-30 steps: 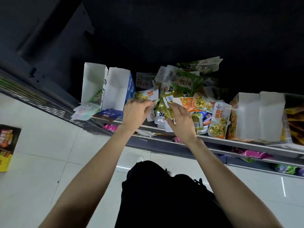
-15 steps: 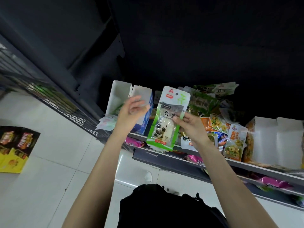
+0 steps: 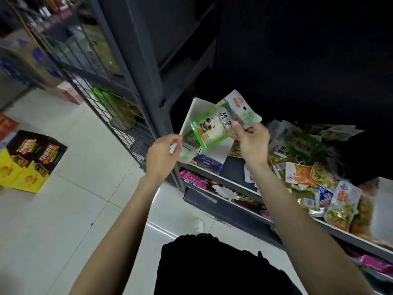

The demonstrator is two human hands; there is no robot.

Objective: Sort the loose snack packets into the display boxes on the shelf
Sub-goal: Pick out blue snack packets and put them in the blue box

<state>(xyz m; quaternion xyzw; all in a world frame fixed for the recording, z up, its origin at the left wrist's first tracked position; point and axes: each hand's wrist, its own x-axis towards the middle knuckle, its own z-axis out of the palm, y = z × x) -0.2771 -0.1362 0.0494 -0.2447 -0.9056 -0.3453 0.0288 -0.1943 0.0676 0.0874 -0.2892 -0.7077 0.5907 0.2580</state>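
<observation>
My right hand [image 3: 252,143] pinches a green-and-white panda snack packet [image 3: 214,124] by its top and holds it tilted over the open white display box [image 3: 191,113] at the shelf's left end. My left hand [image 3: 162,155] hovers at that box's front left corner. Its curled fingers reach a pale packet [image 3: 187,154] sticking out of the box, and I cannot tell whether they grip it. A heap of loose green, orange and white packets [image 3: 304,150] lies on the shelf [image 3: 231,183] to the right of the box.
A second white box [image 3: 382,211] stands at the shelf's right end. Pink packets [image 3: 192,179] lie on the lower shelf. A wire-mesh rack [image 3: 119,118] stands left of the shelf post. A yellow-and-black carton [image 3: 27,160] sits on the tiled floor.
My right hand pulled the panda packet out of the heap, lifted it and swung it left over the white box. My left hand left the heap and moved to the box's front.
</observation>
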